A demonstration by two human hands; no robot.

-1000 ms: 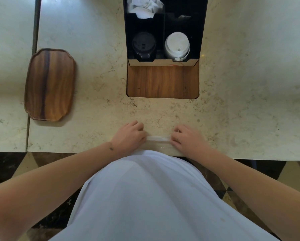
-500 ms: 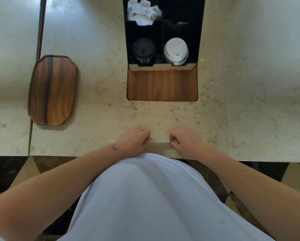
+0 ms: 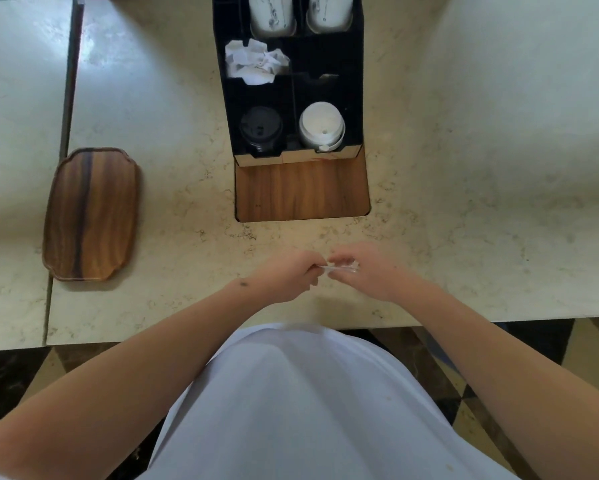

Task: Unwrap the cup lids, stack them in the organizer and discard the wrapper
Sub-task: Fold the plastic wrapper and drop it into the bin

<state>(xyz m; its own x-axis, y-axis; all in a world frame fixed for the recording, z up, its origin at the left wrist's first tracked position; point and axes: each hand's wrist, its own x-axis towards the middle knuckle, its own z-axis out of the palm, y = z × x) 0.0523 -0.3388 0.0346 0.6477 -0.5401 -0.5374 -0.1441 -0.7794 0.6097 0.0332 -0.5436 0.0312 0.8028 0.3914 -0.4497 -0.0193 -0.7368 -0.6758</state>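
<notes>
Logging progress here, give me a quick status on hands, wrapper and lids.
Left hand and right hand both pinching the clear wrapper above the counter. White lids and black lids stacked in the organizer. Nothing in the way.

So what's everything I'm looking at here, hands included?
Counter: one, pale marble.
Organizer: one, black, centre back of the counter.
Black lids: one stack, organizer's front left slot.
White lids: one stack, front right slot.
Crumpled paper: one wad, white, slot behind the black lids.
Cups: two stacks, white, organizer's back slots.
Wood panel: one, brown, in front of the organizer.
Tray: one, brown wood, left on the counter.
Wrapper: one, clear, held between both hands.
Left hand: fingers pinching the wrapper.
Right hand: fingers pinching its other end.
</notes>
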